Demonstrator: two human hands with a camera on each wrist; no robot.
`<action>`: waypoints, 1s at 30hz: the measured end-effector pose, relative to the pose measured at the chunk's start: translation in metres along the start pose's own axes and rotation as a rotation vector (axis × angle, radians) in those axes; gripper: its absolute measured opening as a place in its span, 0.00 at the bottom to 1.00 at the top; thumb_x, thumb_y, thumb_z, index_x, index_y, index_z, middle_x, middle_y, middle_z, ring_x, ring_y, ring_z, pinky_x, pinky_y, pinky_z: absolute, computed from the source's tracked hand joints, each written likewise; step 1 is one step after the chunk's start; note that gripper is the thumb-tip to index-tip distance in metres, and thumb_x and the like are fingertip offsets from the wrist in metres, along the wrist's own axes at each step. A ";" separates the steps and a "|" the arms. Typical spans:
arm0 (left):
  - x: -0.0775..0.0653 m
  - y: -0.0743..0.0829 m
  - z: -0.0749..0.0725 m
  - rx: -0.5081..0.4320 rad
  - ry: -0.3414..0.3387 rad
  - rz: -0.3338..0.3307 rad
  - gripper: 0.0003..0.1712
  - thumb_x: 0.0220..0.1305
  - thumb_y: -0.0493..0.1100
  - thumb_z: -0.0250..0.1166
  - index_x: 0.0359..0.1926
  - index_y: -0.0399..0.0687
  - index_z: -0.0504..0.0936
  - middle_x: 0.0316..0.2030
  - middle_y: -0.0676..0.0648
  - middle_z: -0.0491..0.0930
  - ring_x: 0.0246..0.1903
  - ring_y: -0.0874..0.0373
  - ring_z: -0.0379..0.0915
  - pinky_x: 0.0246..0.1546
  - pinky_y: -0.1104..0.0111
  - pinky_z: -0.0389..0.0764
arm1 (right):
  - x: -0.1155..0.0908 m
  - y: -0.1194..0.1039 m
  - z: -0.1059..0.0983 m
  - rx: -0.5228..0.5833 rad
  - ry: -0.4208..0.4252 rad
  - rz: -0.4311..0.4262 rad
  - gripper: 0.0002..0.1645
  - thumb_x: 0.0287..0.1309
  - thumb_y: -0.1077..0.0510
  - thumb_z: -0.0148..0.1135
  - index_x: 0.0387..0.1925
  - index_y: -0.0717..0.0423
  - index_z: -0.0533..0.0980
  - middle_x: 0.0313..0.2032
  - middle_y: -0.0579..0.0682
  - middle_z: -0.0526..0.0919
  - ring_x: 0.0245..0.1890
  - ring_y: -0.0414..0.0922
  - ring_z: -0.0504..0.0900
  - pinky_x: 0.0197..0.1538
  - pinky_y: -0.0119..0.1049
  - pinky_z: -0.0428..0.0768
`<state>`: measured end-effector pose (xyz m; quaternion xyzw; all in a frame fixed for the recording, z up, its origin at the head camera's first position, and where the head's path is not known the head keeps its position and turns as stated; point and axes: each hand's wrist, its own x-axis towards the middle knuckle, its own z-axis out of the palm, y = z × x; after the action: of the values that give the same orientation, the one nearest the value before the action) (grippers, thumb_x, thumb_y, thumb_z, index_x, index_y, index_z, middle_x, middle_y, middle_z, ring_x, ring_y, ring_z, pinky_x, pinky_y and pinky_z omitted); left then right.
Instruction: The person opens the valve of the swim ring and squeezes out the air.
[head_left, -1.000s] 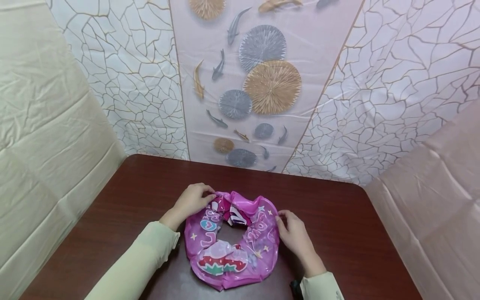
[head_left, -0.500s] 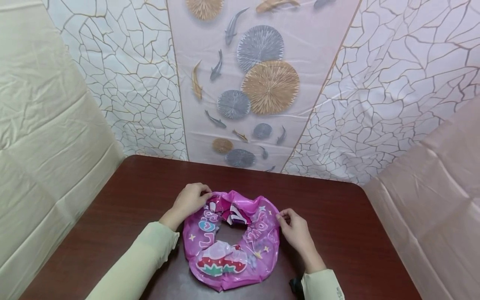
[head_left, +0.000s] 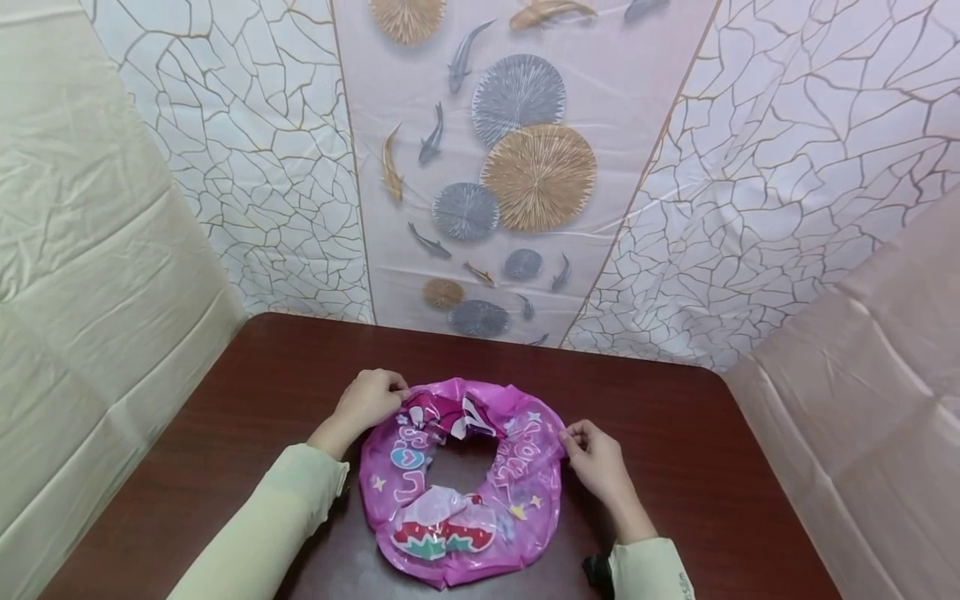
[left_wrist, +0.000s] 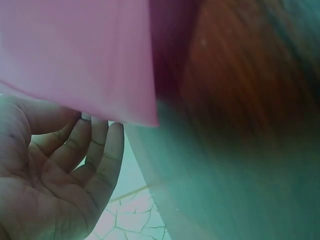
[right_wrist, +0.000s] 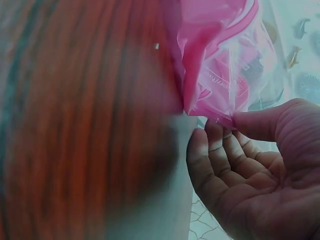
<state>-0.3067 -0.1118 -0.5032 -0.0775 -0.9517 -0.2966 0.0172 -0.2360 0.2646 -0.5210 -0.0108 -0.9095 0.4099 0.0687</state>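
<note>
A pink, partly see-through swim ring with printed letters, stars and a strawberry lies spread out on the dark brown table; it looks limp and wrinkled. At its upper left edge my left hand pinches the rim between thumb and fingers. My right hand pinches the right edge. In the left wrist view, pink vinyl covers the left thumb's tip. The right wrist view shows the right thumb and fingertips meeting on the ring's seam.
Patterned cloth hangs behind the table's far edge. Pale cloth walls stand at the left and right. A small dark object sits by the right cuff.
Both hands have moved apart slightly, the left one to the left and the right one to the right. Between them the swim ring has widened, and its upper edge looks straighter.
</note>
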 end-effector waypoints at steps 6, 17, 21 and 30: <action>-0.001 -0.006 -0.004 -0.013 -0.003 -0.012 0.09 0.64 0.47 0.67 0.31 0.50 0.89 0.32 0.50 0.85 0.33 0.54 0.79 0.36 0.57 0.81 | -0.001 0.002 -0.001 0.064 -0.023 0.049 0.09 0.69 0.58 0.62 0.38 0.62 0.78 0.28 0.52 0.85 0.22 0.44 0.83 0.26 0.33 0.81; -0.002 -0.021 -0.011 -0.138 -0.044 -0.149 0.11 0.56 0.44 0.62 0.29 0.41 0.86 0.28 0.47 0.84 0.26 0.56 0.79 0.29 0.62 0.82 | -0.001 0.003 -0.005 0.046 -0.016 0.073 0.09 0.69 0.60 0.60 0.38 0.65 0.77 0.26 0.53 0.83 0.20 0.44 0.82 0.25 0.32 0.82; -0.003 -0.023 -0.013 -0.215 -0.098 -0.187 0.12 0.59 0.43 0.62 0.33 0.37 0.85 0.29 0.46 0.84 0.23 0.58 0.80 0.24 0.66 0.83 | -0.001 0.004 -0.007 0.029 -0.011 0.074 0.09 0.69 0.60 0.60 0.38 0.65 0.76 0.25 0.52 0.82 0.20 0.44 0.82 0.24 0.31 0.82; 0.001 -0.034 -0.016 -0.158 -0.137 -0.148 0.20 0.66 0.45 0.62 0.17 0.45 0.76 0.21 0.48 0.78 0.18 0.59 0.78 0.24 0.67 0.82 | 0.000 0.004 -0.011 -0.042 -0.015 0.051 0.06 0.67 0.62 0.60 0.37 0.63 0.77 0.23 0.48 0.80 0.19 0.40 0.79 0.23 0.32 0.79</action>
<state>-0.3134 -0.1483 -0.5088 -0.0281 -0.9275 -0.3649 -0.0762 -0.2347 0.2758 -0.5169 -0.0323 -0.9178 0.3925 0.0514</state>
